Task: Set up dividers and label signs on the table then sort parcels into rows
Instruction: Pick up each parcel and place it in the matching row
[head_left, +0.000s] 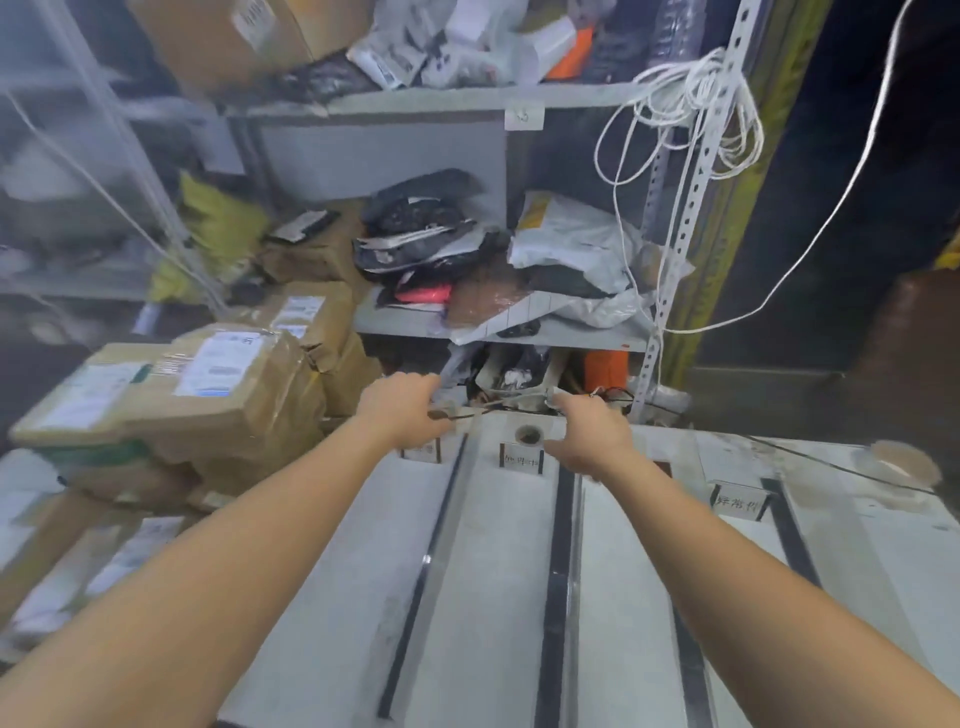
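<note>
Both arms reach out to the table's (493, 597) far edge. L hand (410, 410) is at the far edge, left of centre, fingers curled in on a thin cord (488, 409) that runs across twd the R hand (587, 441). R hand is just right of it, thumb spread out to the side. Its fingertips go over the edge and are blurred, so I can't tell if they're clamped on anything.

Black dividers run near-to-far across the table: left divider (426, 566), mid divider (558, 571), right divider (789, 525).

Label signs stand along the far edge:
- one (521, 460) btwn the hands, w/ a tape roll (529, 434) just behind it
- another (737, 501) beside the right divider
- a third (423, 451) partly under the L hand

A 2nd roll (906, 462) sits at the far right corner.

Cardboard boxes (208, 395) are stacked off the left edge. Bagged parcels (566, 249) lie on the shelf (519, 332) beyond the far edge. A white rope coil (691, 104) hangs on the shelf's upright.
</note>
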